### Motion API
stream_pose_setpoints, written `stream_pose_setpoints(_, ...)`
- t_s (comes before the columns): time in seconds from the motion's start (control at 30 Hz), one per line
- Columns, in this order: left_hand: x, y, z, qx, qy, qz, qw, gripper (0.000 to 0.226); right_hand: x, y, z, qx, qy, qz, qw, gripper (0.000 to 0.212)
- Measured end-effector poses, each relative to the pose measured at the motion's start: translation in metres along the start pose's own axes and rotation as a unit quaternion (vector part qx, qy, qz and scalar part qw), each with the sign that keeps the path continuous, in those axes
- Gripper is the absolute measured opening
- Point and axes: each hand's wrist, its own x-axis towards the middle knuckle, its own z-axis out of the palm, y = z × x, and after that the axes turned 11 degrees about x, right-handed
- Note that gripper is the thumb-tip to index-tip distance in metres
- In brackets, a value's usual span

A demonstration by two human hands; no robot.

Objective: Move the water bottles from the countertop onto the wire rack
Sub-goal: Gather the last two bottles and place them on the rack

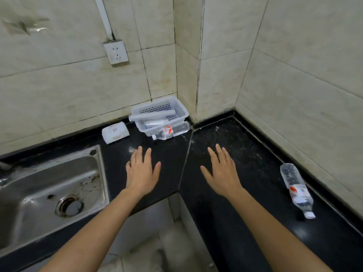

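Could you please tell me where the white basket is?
In the head view, the white basket sits in the countertop's far corner, beyond the left hand, a water bottle along its front.

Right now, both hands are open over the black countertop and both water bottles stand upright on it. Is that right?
No: the head view shows the far water bottle, beside the basket, and the right-hand water bottle lying on their sides. The rest holds.
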Motion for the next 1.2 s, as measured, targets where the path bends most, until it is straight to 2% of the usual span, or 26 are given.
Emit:
stream_pose_setpoints(0.23,0.146,-0.032,0.069,-0.079,-0.113,-0.02,0.99,0.065,0.157,-0.017,0.069,-0.024,-0.035,0.028,0.999,0.071)
stream_pose_setpoints(0.3,0.187,-0.038,0.087,-0.135,-0.162,-0.065,0.975,0.066,0.197,-0.02,0.09,-0.021,-0.06,0.058,0.996,0.07)
stream_pose_setpoints(0.4,0.241,-0.043,0.112,-0.245,-0.221,-0.153,0.932,0.067,0.248,-0.019,0.12,-0.023,-0.104,0.098,0.989,0.069)
stream_pose_setpoints(0.47,0.268,-0.042,0.127,-0.323,-0.224,-0.198,0.898,0.063,0.279,-0.016,0.136,-0.025,-0.121,0.109,0.986,0.069)
stream_pose_setpoints(0.57,0.292,-0.036,0.145,-0.406,-0.198,-0.22,0.865,0.059,0.321,-0.013,0.152,-0.03,-0.129,0.115,0.985,0.075)
stream_pose_setpoints(0.73,0.304,-0.027,0.168,-0.475,-0.191,-0.219,0.831,0.058,0.363,-0.004,0.17,-0.078,-0.197,0.075,0.974,0.09)
stream_pose_setpoints(0.8,0.306,-0.027,0.172,-0.483,-0.175,-0.225,0.828,0.055,0.363,0.0,0.172,-0.09,-0.208,0.079,0.971,0.097)
stream_pose_setpoints(0.93,0.301,-0.031,0.175,-0.494,-0.235,-0.262,0.795,0.049,0.345,0.008,0.165,-0.165,-0.172,0.081,0.968,0.085)
stream_pose_setpoints(1.0,0.29,-0.026,0.168,-0.486,-0.239,-0.228,0.809,0.038,0.326,0.013,0.158,-0.159,-0.152,0.105,0.97,0.075)
stream_pose_setpoints(1.07,0.277,-0.011,0.152,-0.452,-0.205,-0.165,0.852,0.031,0.303,0.019,0.15,-0.125,-0.128,0.138,0.974,0.069)
stream_pose_setpoints(1.13,0.266,0.013,0.133,-0.416,-0.151,-0.067,0.894,0.029,0.28,0.027,0.139,-0.069,-0.119,0.176,0.975,0.076)
stream_pose_setpoints(1.2,0.262,0.043,0.112,-0.377,-0.099,0.046,0.92,0.025,0.258,0.037,0.121,-0.007,-0.129,0.215,0.968,0.088)
